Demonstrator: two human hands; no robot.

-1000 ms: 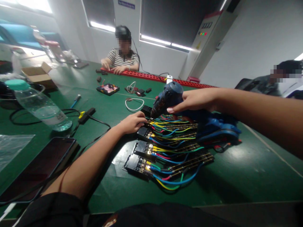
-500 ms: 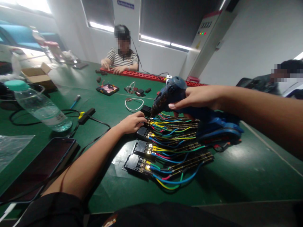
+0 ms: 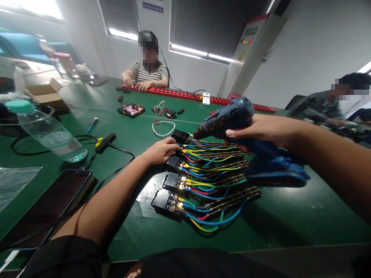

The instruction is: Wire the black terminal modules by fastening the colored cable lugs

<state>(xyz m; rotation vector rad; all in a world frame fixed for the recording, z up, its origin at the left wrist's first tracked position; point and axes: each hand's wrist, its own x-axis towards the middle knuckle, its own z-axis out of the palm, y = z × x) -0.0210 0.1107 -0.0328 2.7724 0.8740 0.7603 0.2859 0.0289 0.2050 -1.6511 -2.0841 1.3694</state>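
Observation:
My right hand (image 3: 257,129) is wrapped round the grip of a blue cordless drill (image 3: 236,114), its battery base low on the right. The drill points left, its tip over the wires beside the farthest black block. Several black terminal blocks (image 3: 162,200) lie in a row, with yellow, blue, red and green wires (image 3: 203,189) running right along dark strips with brass lines. My left hand (image 3: 164,150) is closed on one block near the far end, fingertips at its metal terminals; the fingers hide most of that block.
On the left are a water bottle (image 3: 58,135), a phone (image 3: 49,206), black cables and a cardboard box (image 3: 48,94). White cable loops (image 3: 164,129) and a small tray (image 3: 131,110) lie beyond the blocks. A co-worker (image 3: 147,71) sits behind a red slotted rail (image 3: 179,92); another person is far right.
My right hand has drawn the drill up and to the right, lifting its tip off the terminals near my left hand. The left hand stays on the block.

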